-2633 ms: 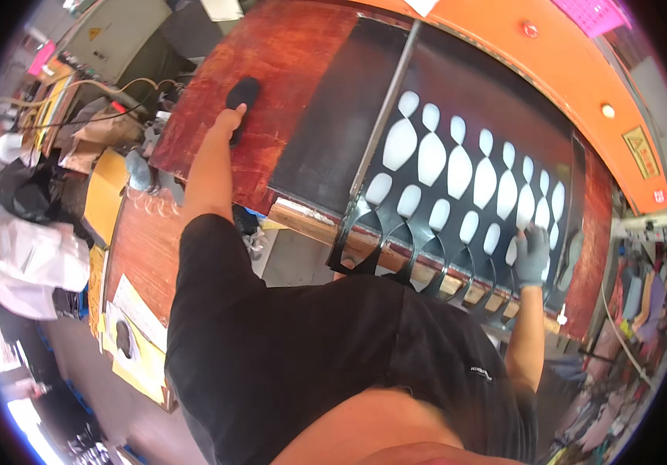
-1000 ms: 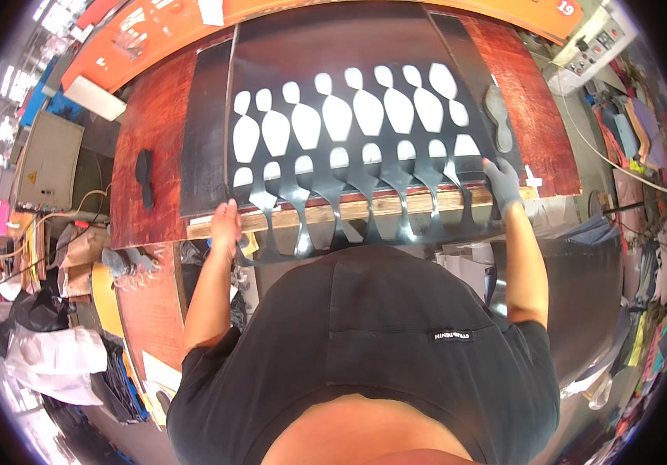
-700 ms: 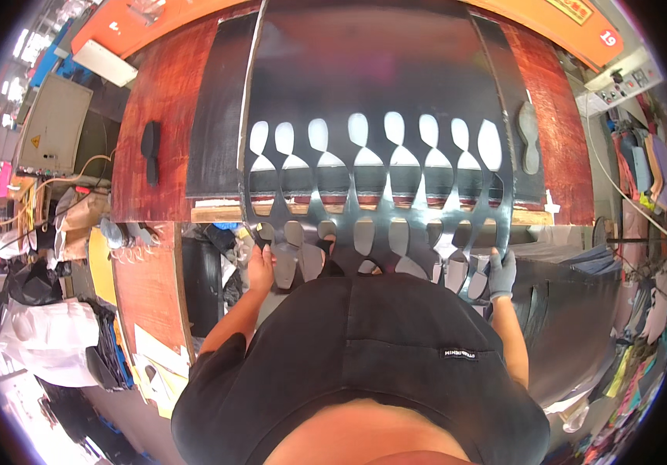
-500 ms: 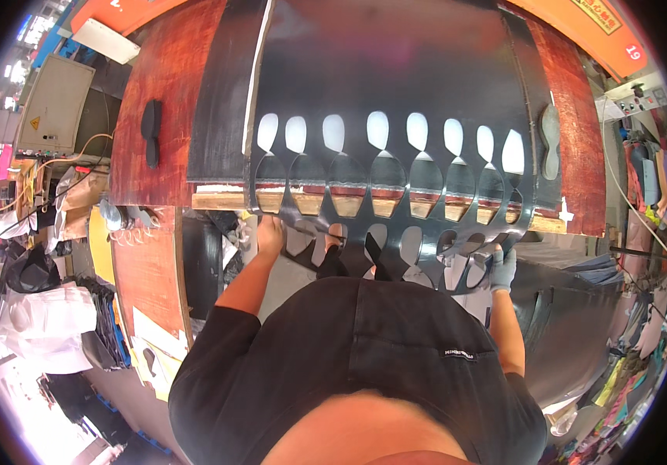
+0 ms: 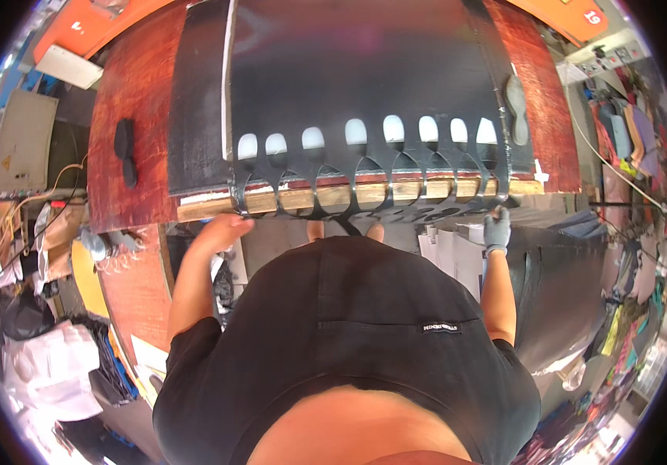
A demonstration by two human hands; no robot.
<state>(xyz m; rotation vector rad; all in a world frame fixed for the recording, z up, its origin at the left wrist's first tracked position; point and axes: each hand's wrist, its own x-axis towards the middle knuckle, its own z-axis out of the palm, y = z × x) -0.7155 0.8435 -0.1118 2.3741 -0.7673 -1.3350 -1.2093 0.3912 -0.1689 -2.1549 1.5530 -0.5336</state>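
Note:
A dark, flexible sheet (image 5: 368, 174) with rows of sole-shaped cutouts lies over the near edge of the workbench and bends down in front of me. At its left corner, my bare left hand (image 5: 226, 231) has its fingers closed on the sheet's edge. My right hand (image 5: 497, 231), in a grey glove, grips the opposite corner beside the wooden edge strip (image 5: 333, 198). Pale surface shows through the upper cutouts. The hanging part is seen nearly edge-on, so most of its lower cutouts are hidden.
Dark sole-shaped pieces lie at the bench's left (image 5: 125, 151) and right (image 5: 516, 108). Orange machine framing (image 5: 116, 31) stands behind the reddish board (image 5: 136, 85). White plastic bags (image 5: 50, 360) are at the lower left, and a dark sheet stack (image 5: 562, 287) at the right.
The sheet's hanging near part has been raised toward the bench edge, and its cutouts have shifted. My left hand has moved left, my right hand slightly up. The whole view has shifted.

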